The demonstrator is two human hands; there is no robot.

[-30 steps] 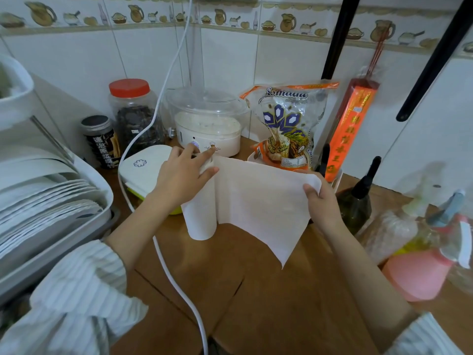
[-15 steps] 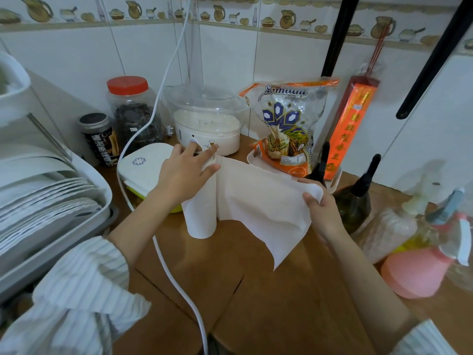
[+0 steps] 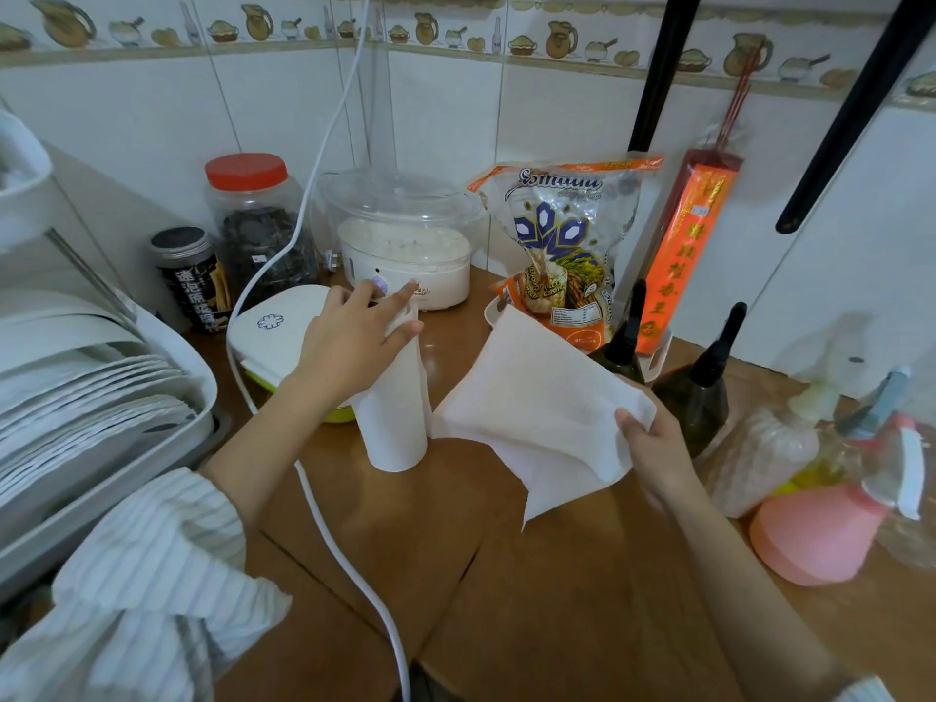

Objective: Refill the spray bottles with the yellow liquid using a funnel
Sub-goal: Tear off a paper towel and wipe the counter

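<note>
My left grip (image 3: 354, 342) rests on top of the upright paper towel roll (image 3: 392, 418) at frame centre, fingers loosely spread over its upper end. My right grip (image 3: 653, 438) pinches a torn sheet (image 3: 537, 407), which hangs free just right of the roll. Both sit over the brown desk (image 3: 506, 600). The spray bottles (image 3: 830, 499) cluster at the right edge, a pink one in front, with yellow liquid visible behind it. Two dark bottles (image 3: 694, 397) stand behind my right grip.
</note>
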